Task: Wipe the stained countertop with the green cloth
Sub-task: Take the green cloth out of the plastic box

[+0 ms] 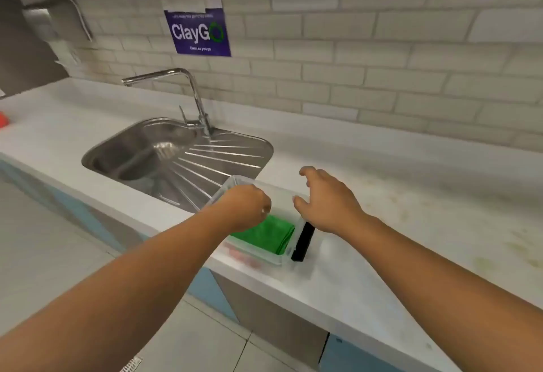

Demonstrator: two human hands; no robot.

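Beside the sink (164, 154), near the front edge of the white surface (367, 292), stands a clear plastic box (235, 181), and the green cloth (266, 233) lies folded inside it. The left hand (245, 208) is curled down into the box right at the cloth's far edge; its fingertips are hidden under the knuckles, so I cannot tell whether that grip has closed on the fabric or only touches it. The right hand (329, 198) hovers above the box's right side with a wide grip, fingers spread and holding nothing. A black object (302, 241) stands in a narrow side part of the box, below the right wrist. Yellowish stains (482, 263) mark the surface well to the right of the box. The step in hand looks like fetching the cloth; no wiping has begun. Next, the left hand needs a firm pinch on the cloth and a lift clear of the box wall, perhaps with the right hand steadying the light box, before carrying the cloth right to the stains.
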